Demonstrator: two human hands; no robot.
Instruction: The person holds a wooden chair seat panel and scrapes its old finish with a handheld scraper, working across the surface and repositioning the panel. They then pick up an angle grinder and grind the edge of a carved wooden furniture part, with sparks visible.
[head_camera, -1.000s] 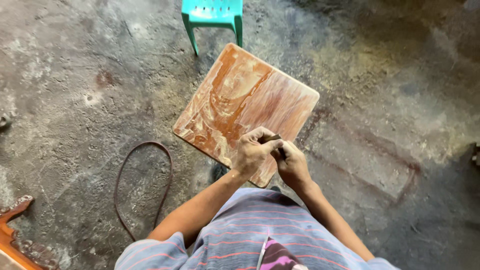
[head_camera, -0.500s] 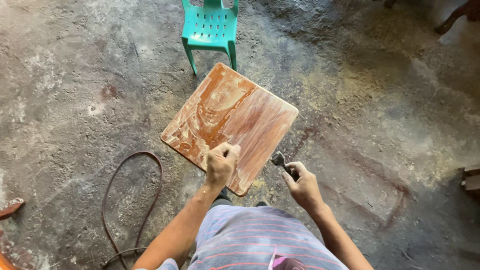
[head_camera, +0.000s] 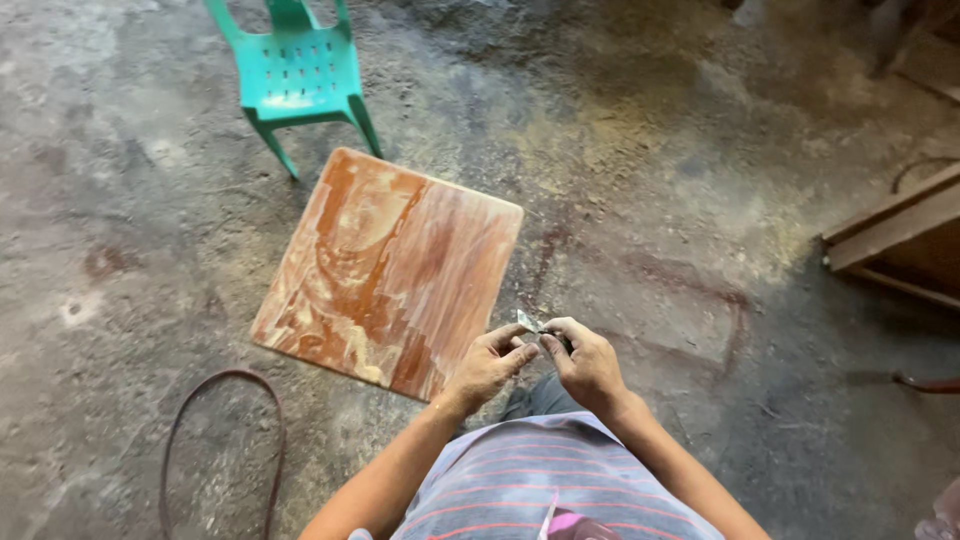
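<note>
A square wooden board (head_camera: 390, 270) with reddish-brown and pale streaks stands in front of me above the concrete floor. My right hand (head_camera: 588, 362) grips a small metal scraper (head_camera: 532, 323), its pale blade pointing left. My left hand (head_camera: 490, 362) is right beside it, fingertips touching the blade end of the tool. Both hands hover just off the board's near right corner. Below them I see my striped shirt (head_camera: 545, 480).
A turquoise plastic chair (head_camera: 298, 75) stands beyond the board. A dark loop of belt or hose (head_camera: 215, 440) lies on the floor at lower left. Wooden planks or furniture (head_camera: 900, 235) sit at the right edge. The floor is rough stained concrete.
My left hand has come off the board's near edge and joined the right hand at the scraper. The view has shifted, so the board sits further left and the wooden pieces on the right appear.
</note>
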